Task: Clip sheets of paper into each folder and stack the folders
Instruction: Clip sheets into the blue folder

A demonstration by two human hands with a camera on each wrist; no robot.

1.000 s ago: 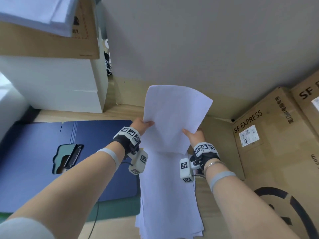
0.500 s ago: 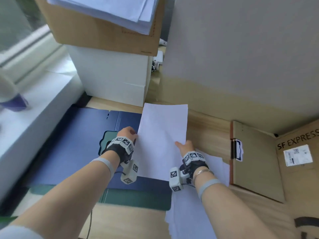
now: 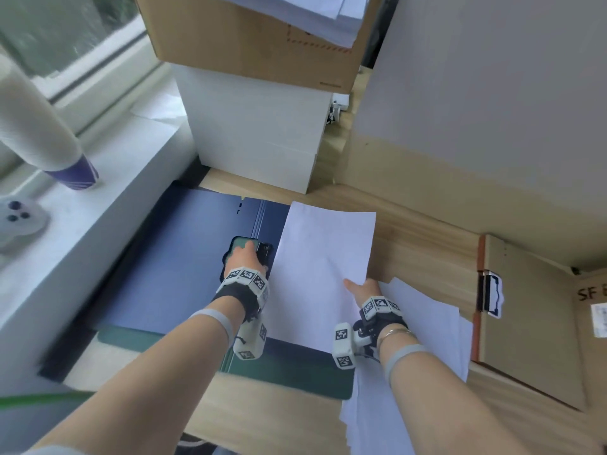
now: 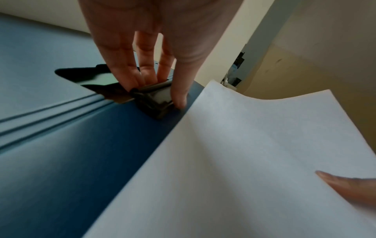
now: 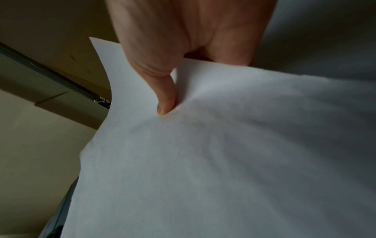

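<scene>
An open blue folder [image 3: 170, 277] lies on the wooden desk with a black spring clip [image 3: 262, 252] near its spine. My left hand [image 3: 244, 261] is on that clip [image 4: 154, 96], fingers and thumb pinching its lever. My right hand [image 3: 359, 287] holds a few white sheets [image 3: 322, 277] by their right edge, thumb on top [image 5: 165, 103], fingers hidden under the paper. The sheets [image 4: 254, 161] hover just right of the clip, over the folder's right half. A green folder [image 3: 295, 379] lies under the blue one.
A loose pile of white paper [image 3: 417, 349] lies to the right. A brown clipboard folder [image 3: 525, 323] and cardboard boxes stand further right. A white box [image 3: 256, 133] with a cardboard box on top sits behind. The window sill [image 3: 82, 224] runs along the left.
The sheets came down from in front of me and moved left over the blue folder. My left hand let go of them and took the clip.
</scene>
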